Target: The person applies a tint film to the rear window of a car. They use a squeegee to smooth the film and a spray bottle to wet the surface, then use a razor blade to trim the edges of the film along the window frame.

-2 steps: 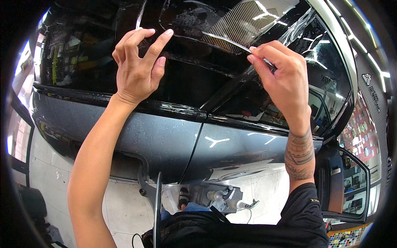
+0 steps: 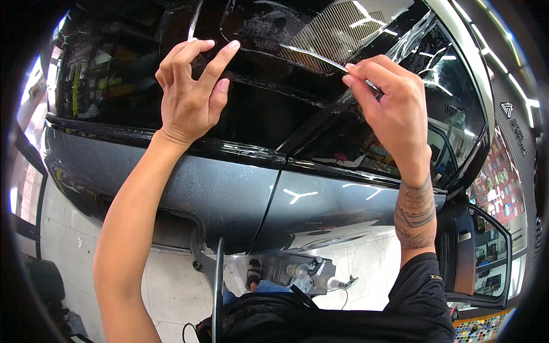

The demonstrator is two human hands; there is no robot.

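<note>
Pale strip: end hidden by right fingers.

At 2 o'clock the right hand pinches the end of a thin, shiny strip, which reaches toward 12 over the car's dark, wet glass. Between 10 and 11 o'clock the left hand hangs over the glass, fingers spread; contact is unclear. A grey door panel sits toward 8, spray bottles at 5, an open car door near 4.
</note>
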